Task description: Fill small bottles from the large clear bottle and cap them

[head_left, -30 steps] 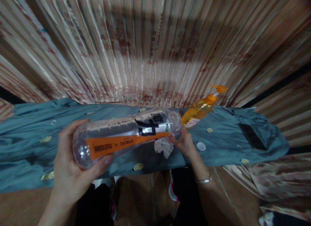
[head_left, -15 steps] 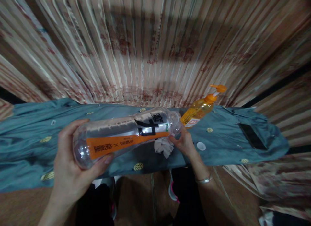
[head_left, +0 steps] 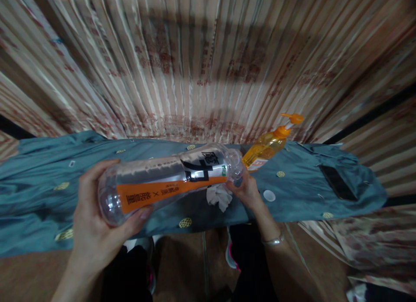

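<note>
A large clear plastic bottle (head_left: pixel 169 180) with an orange and silver label lies nearly level in the air above the cloth, its neck to the right. My left hand (head_left: pixel 100 211) is wrapped round its base, thumb across the label. At the neck end, my right hand (head_left: pixel 245 189) is closed on the bottle; part of its fingers is hidden behind the clear plastic. Just below the neck, a crumpled white tissue (head_left: pixel 219 196) rests on the cloth. Behind my right hand stands a pump bottle (head_left: pixel 266 147) of yellow-orange liquid with an orange pump head.
A teal cloth (head_left: pixel 292 193) with yellow dots covers the narrow table. Right of my right hand lies a round white cap (head_left: pixel 269 195), and farther right a dark phone (head_left: pixel 338 182). A pleated, patterned curtain (head_left: pixel 201 76) hangs close behind the table.
</note>
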Available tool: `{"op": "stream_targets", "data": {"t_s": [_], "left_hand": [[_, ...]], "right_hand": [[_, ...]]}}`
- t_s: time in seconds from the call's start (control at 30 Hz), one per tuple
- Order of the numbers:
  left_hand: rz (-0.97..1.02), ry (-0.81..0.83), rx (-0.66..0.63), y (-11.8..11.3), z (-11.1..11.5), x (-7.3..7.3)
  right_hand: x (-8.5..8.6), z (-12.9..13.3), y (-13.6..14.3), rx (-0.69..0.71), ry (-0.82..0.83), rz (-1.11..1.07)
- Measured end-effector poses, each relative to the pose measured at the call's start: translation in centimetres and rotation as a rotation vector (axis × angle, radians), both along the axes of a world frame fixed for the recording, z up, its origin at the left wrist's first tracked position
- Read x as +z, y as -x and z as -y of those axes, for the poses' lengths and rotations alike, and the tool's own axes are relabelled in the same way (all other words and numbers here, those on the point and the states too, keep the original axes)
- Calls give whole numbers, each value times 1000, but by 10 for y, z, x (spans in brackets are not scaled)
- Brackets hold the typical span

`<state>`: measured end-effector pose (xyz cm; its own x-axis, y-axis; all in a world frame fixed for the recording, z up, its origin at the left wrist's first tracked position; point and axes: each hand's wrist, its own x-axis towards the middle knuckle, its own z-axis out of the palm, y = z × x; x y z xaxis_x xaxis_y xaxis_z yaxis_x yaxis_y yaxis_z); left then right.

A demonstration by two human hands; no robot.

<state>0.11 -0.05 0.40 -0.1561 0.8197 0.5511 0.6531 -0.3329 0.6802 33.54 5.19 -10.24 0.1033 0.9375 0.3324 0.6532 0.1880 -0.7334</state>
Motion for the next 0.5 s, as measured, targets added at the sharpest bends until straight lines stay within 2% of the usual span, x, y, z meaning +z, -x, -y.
{"op": "stream_targets", "data": {"t_s": [0.5], "left_hand": [[-22,-25,-13,-1,1,4]], "right_hand": [[-1,0,-1,2,4,11]]}}
